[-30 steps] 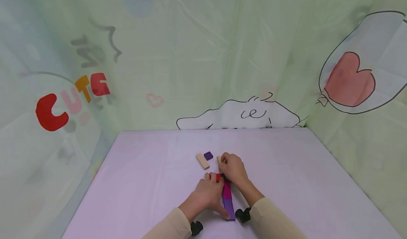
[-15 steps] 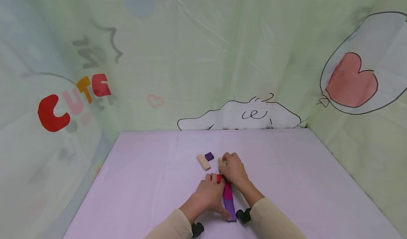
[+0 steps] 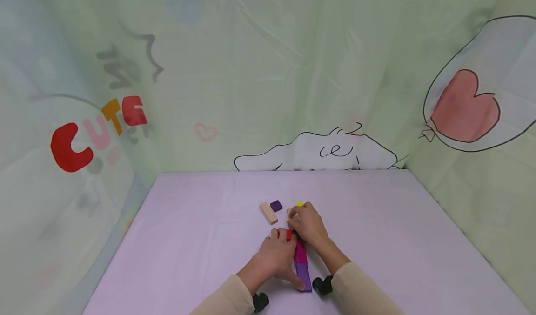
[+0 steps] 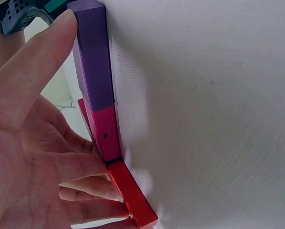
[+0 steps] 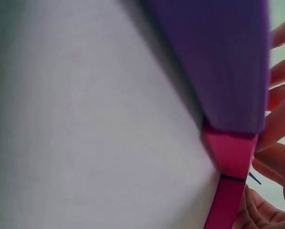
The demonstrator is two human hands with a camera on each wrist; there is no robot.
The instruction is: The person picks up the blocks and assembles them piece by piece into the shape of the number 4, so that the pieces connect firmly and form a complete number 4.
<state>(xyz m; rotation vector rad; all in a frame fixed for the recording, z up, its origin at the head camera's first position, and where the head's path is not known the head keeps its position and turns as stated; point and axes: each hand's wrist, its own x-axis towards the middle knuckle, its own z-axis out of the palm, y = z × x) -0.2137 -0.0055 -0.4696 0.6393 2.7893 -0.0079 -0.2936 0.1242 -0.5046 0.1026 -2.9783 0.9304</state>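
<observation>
Purple block (image 3: 304,278) touching left hand (image 3: 276,253), butted end-on to magenta block (image 3: 300,253); red block (image 3: 289,234) angled off, touching left hand; wooden block (image 3: 289,212), part-hidden, at right hand (image 3: 309,223).

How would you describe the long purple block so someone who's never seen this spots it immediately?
On the lilac table, find the left hand. By its thumb lies the long purple block, end to end with a magenta block. Unlike the small dark purple block farther away, it's long and lighter violet.
</observation>
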